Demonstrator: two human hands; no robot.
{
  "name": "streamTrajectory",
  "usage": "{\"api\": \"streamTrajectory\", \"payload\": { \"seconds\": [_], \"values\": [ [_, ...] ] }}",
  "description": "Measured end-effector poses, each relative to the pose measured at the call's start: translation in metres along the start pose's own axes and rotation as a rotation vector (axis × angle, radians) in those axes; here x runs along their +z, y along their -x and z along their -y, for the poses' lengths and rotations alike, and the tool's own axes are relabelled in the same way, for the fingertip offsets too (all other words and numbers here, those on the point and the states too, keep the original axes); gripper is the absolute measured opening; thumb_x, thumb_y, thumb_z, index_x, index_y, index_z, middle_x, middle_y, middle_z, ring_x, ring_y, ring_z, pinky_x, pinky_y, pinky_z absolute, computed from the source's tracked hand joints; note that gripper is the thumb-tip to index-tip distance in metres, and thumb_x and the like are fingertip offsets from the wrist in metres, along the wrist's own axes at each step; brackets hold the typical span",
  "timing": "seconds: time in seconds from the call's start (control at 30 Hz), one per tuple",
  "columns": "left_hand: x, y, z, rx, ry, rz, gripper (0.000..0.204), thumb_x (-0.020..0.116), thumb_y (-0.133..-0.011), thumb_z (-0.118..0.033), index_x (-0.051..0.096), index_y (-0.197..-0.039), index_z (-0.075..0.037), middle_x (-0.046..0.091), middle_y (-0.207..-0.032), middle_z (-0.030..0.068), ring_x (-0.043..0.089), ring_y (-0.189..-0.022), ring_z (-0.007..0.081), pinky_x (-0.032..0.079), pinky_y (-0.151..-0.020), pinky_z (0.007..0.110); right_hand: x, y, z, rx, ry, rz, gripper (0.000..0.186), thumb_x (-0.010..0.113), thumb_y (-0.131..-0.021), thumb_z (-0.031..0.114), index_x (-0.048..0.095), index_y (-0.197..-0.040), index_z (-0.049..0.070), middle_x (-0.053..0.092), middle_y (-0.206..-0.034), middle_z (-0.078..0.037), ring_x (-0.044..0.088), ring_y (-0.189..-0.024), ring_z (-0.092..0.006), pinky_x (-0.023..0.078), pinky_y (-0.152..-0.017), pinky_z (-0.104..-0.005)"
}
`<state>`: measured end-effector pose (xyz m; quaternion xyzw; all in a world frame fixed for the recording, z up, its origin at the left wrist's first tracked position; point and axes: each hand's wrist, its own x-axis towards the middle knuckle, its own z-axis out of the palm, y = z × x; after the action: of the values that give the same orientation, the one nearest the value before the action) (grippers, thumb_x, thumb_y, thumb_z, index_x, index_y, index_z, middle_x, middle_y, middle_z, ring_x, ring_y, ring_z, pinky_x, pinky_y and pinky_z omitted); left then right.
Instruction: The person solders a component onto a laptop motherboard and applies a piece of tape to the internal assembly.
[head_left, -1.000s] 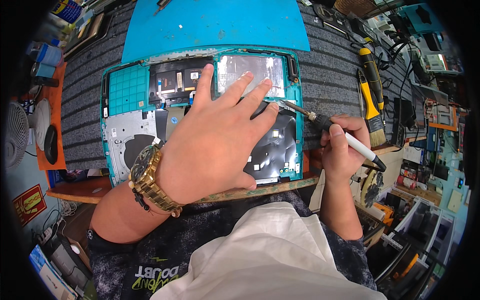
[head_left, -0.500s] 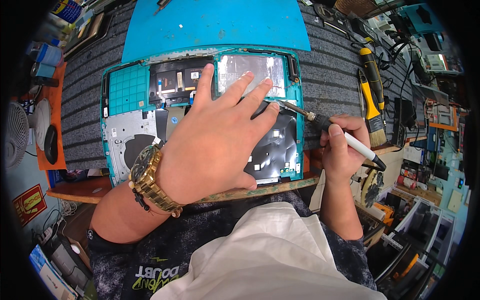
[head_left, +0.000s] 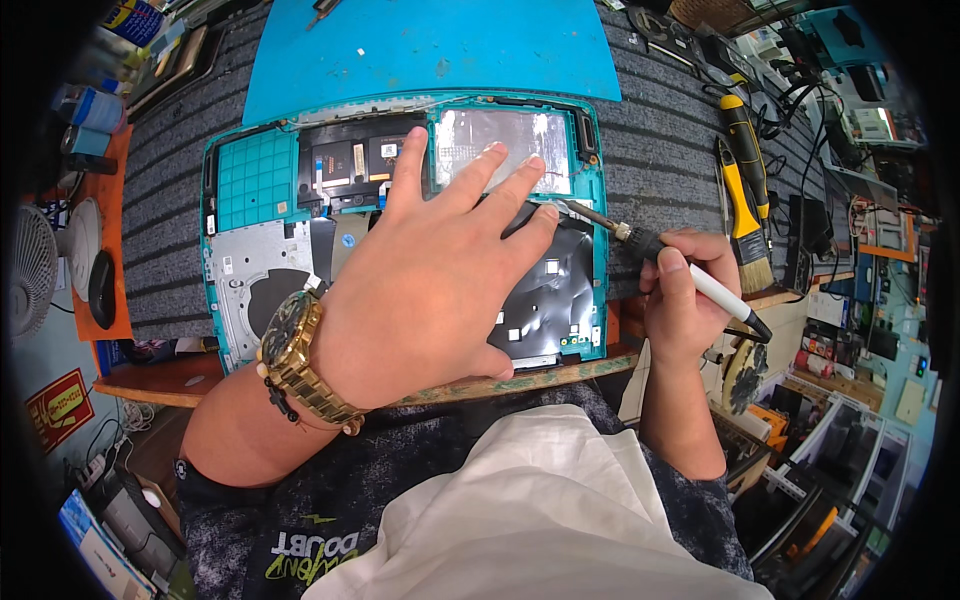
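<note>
My left hand point(head_left: 445, 265), with a gold watch point(head_left: 300, 355) on its wrist, lies with fingers spread across an open teal laptop casing point(head_left: 255, 165) on the bench. Its fingertips rest near a dark touchpad panel point(head_left: 340, 160) and a silvery plate point(head_left: 485, 135); a crumpled black film point(head_left: 555, 300) shows beside it. My right hand point(head_left: 690, 300) grips a white-handled soldering iron point(head_left: 715, 295), whose metal tip reaches the casing just right of my left little fingertip. Exactly what the tip touches is too small to tell.
Beyond the casing lie a blue mat point(head_left: 430, 50) and grey ribbed matting point(head_left: 160, 250). At right are two yellow-handled brushes point(head_left: 750, 200) and tangled cables point(head_left: 800, 120). A fan point(head_left: 35, 270) and a black mouse point(head_left: 102, 288) are at left. The bench's wooden edge point(head_left: 160, 385) runs in front.
</note>
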<state>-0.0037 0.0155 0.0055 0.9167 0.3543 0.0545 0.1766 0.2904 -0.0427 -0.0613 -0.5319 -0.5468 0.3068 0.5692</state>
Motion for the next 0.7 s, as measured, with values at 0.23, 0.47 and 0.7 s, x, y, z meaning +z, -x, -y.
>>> {"api": "streamTrajectory", "payload": {
  "seconds": [0.23,0.47,0.7],
  "values": [
    [0.0007,-0.0004,0.0003,-0.003,-0.005,0.000,0.122,0.109,-0.065,-0.053,0.061,-0.169,-0.009,0.045,-0.185,0.0171,0.040,-0.173,0.0414,0.022,-0.141,0.078,0.0025,-0.0005,0.0045,0.014,-0.041,-0.023,0.011,0.077,-0.107,0.003,0.071,-0.115,-0.002,0.075,-0.103,-0.012,0.070,-0.077,-0.0122,0.057,-0.068,-0.0268],
    [0.0005,-0.0003,-0.0001,-0.002,-0.005,-0.003,0.122,0.109,-0.065,-0.053,0.061,-0.169,-0.009,0.046,-0.185,0.0178,0.040,-0.173,0.0417,0.022,-0.140,0.078,0.0017,-0.0011,0.0017,-0.016,0.012,0.009,0.015,0.077,-0.109,0.010,0.069,-0.119,0.001,0.072,-0.108,-0.013,0.066,-0.076,-0.0127,0.053,-0.065,-0.0259],
    [-0.0001,0.0001,-0.0001,0.001,-0.005,-0.001,0.122,0.109,-0.065,-0.053,0.061,-0.169,-0.009,0.045,-0.185,0.0178,0.040,-0.173,0.0420,0.022,-0.140,0.078,0.0028,-0.0011,0.0038,0.003,-0.011,-0.008,0.014,0.078,-0.109,0.007,0.070,-0.117,0.000,0.073,-0.103,-0.011,0.068,-0.077,-0.0118,0.054,-0.066,-0.0260]
  ]
}}
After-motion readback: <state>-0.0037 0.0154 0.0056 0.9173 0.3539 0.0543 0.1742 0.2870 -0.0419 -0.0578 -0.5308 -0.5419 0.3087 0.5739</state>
